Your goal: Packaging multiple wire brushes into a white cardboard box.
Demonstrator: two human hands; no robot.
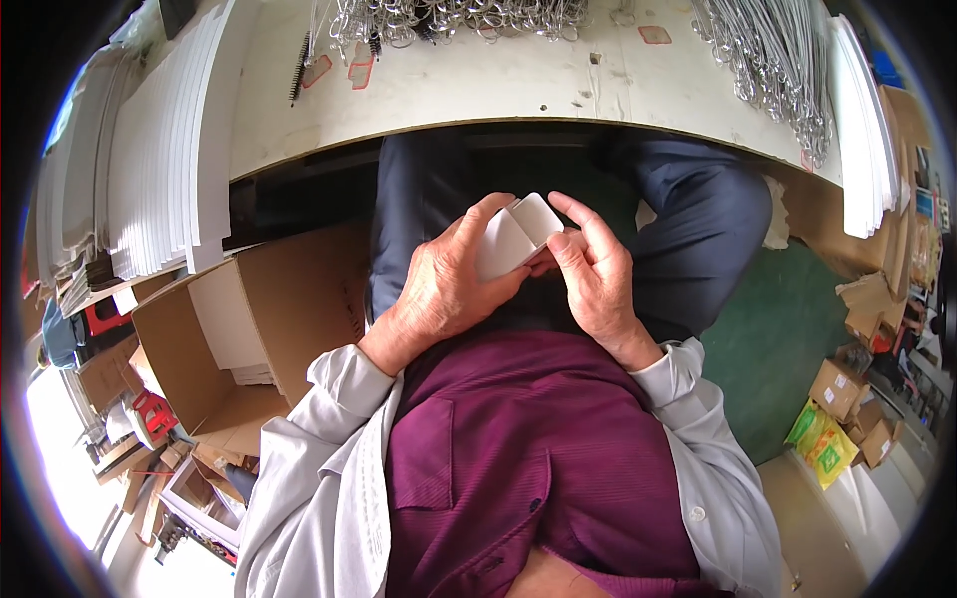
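A small white cardboard box (pixel 505 242) is held above my lap, its end flap standing up at the far right corner. My left hand (pixel 451 269) wraps round its left side, thumb along the upper edge and fingers underneath. My right hand (pixel 600 274) grips the flap end between thumb and forefinger. The box's underside and some of my fingers are hidden.
A worktable (pixel 518 80) lies ahead, with wire loop tools (pixel 449 18) and a bundle of wires (pixel 778 80) on it. White folded card sheets (pixel 164 169) stack at the left, more (pixel 859 130) at the right. An open cardboard carton (pixel 249 324) stands at my left.
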